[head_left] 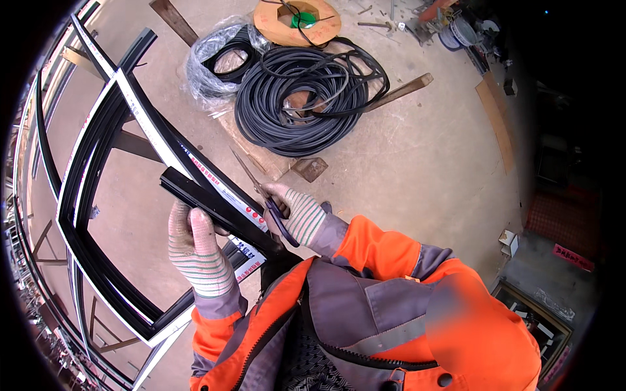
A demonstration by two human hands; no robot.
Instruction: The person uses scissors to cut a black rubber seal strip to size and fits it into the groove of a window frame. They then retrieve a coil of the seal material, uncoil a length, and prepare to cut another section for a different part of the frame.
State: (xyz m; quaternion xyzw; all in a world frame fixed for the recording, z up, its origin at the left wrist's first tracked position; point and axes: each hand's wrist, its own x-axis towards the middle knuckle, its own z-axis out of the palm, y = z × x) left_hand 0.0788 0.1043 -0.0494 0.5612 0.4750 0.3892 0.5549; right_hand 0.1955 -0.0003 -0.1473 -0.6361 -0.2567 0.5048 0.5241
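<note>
Left hand (pixel 195 244) grasping short black rubber strip (pixel 215 207); right hand (pixel 297 212) clenched on purple-handled steel scissors (pixel 267 199); a loosened grip could skew the blades

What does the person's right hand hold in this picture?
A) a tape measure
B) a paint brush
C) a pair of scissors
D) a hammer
C: the right hand in a striped glove grips a pair of scissors with dark handles, blades pointing up beside the black frame bar.

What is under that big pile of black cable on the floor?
A flat wooden board pokes out beneath the coiled black cable, lying on the concrete floor. The coil hides the board's middle.
</note>
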